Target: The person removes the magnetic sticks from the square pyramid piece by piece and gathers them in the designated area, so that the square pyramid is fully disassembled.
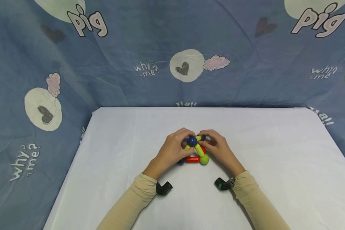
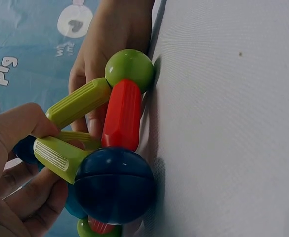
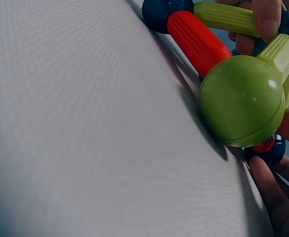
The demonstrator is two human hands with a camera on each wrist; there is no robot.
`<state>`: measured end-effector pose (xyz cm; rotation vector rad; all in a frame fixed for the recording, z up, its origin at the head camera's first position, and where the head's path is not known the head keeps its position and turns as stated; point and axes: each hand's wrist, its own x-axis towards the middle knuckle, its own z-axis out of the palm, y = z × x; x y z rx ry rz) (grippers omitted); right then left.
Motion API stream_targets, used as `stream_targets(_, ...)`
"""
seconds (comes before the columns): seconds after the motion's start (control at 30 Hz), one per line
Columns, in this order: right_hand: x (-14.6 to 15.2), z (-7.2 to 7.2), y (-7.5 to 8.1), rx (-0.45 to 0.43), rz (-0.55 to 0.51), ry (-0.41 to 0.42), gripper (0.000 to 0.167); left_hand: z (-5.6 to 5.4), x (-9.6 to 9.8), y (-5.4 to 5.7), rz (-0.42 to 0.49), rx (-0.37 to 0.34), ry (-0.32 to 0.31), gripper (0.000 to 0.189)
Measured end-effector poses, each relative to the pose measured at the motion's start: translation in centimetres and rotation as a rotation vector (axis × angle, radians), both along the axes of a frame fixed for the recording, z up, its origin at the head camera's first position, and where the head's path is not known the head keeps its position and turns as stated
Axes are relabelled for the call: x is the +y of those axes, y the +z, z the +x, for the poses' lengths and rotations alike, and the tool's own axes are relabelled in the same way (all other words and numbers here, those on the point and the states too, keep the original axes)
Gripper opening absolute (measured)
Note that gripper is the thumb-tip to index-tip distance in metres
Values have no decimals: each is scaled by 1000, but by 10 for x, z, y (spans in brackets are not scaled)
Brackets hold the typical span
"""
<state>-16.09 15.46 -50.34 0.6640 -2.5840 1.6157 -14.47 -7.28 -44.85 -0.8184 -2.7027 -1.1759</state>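
Observation:
A toy structure of balls and ribbed rods (image 1: 193,159) stands on the table, with a red rod (image 2: 121,116) between a dark blue ball (image 2: 115,185) and a green ball (image 3: 242,101) along its near side. Yellow-green rods (image 1: 199,149) slope up to a dark blue ball (image 1: 192,141) on top. My left hand (image 1: 174,146) grips the structure from the left, thumb and fingers around a yellow-green rod (image 2: 60,157) near its top. At the right rear corner, the fingers of my right hand (image 1: 219,147) hold a dark blue ball (image 3: 268,154), partly hidden behind the green ball.
A white cloth covers the table (image 1: 276,143). Behind it hangs a blue printed curtain (image 1: 161,38). Black curved devices sit at the left wrist (image 1: 164,188) and right wrist (image 1: 223,184), just above the cloth.

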Motion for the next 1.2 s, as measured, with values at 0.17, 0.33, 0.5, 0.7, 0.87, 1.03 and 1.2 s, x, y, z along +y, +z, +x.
stream_targets(0.17,0,1,0,-6,6,0,33,0,0,-1,6,2,-1,37)
stream_targets(0.33,-2,1,0,-3,13,-14,33,-1,-1,-2,41,-10,11,36)
stream_targets(0.5,-5,0,0,5,26,-25,32,-2,-2,-3,77,-34,16,35)
stream_targets(0.7,-5,0,1,5,16,-26,30,-3,-2,-3,97,-54,4,33)
stream_targets(0.87,-2,0,0,-3,-7,-7,29,-3,-3,-2,106,-63,-3,34)
stream_targets(1.03,-1,0,0,10,-12,4,29,-3,-3,-2,109,-62,-7,34)
stream_targets(1.2,-1,0,1,11,-6,4,29,-3,-2,-3,123,-68,-17,34)
